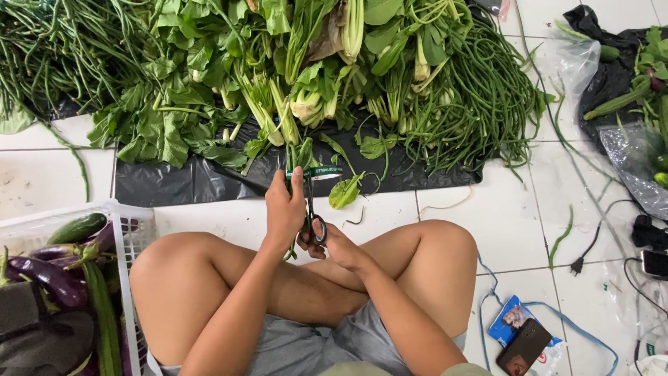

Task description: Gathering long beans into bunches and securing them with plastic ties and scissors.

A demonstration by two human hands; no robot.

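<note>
I see my left hand (284, 209) clenched around a leafy bunch (300, 154); my right hand (332, 244) grips scissors (313, 217) just beside it.

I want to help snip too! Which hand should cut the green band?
Probably the right hand: its fingers already sit in the black-handled scissors, while the left hand grips the banded green-leaf bundle.

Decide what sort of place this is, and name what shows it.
Probably a market stall or a home produce-sorting spot on a tiled floor: heaps of leafy greens and long beans lie on black plastic sheet, and a white basket holds eggplants.
</note>
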